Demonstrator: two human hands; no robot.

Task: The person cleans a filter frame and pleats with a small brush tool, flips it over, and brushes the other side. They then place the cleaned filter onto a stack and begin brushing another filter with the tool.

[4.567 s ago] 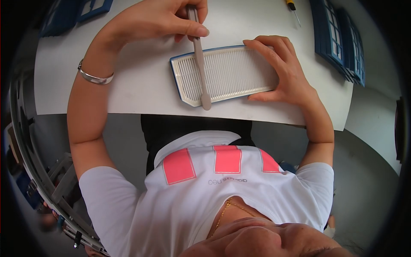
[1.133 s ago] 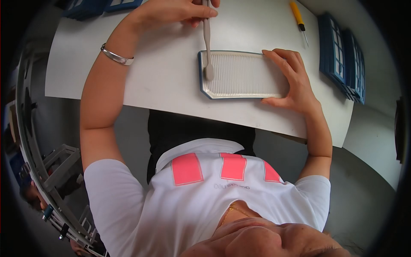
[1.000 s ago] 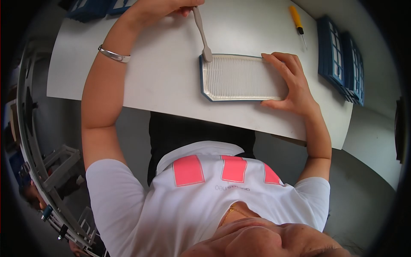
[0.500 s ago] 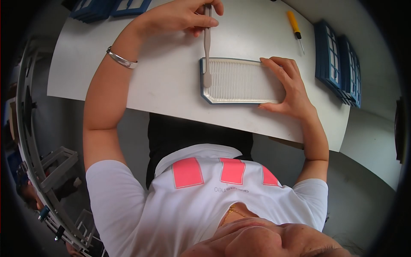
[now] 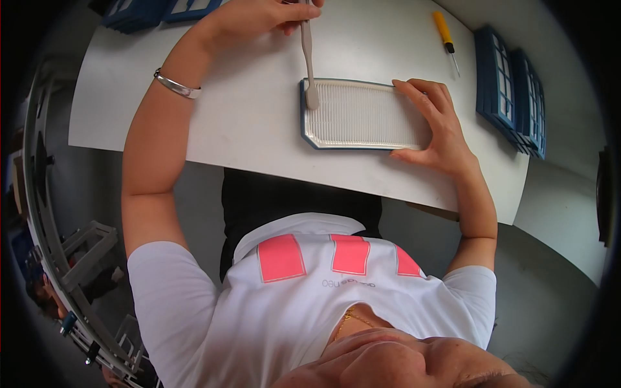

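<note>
My left hand (image 5: 268, 16) is closed around the handle of a grey toothbrush-shaped tool (image 5: 306, 48), near the top edge of the view. The tool's rounded head lies over the left end of a pleated white filter (image 5: 362, 115) with a blue frame; any bristles underneath are hidden. At the filter's right end, my right hand (image 5: 440, 126) grips it, thumb on the near long edge and fingers on the far one. The filter rests flat on the white table, pleats facing up.
A yellow-handled screwdriver (image 5: 445, 35) lies at the far right. Stacks of blue-framed filters (image 5: 508, 90) stand on the table's right side, and more blue filters (image 5: 139, 14) sit at the far left. The white table's (image 5: 252, 145) near edge runs before my body.
My left hand has moved away from my body and slightly left, drawing the tool's head up along the filter's left end. My right hand keeps its grip on the filter.
</note>
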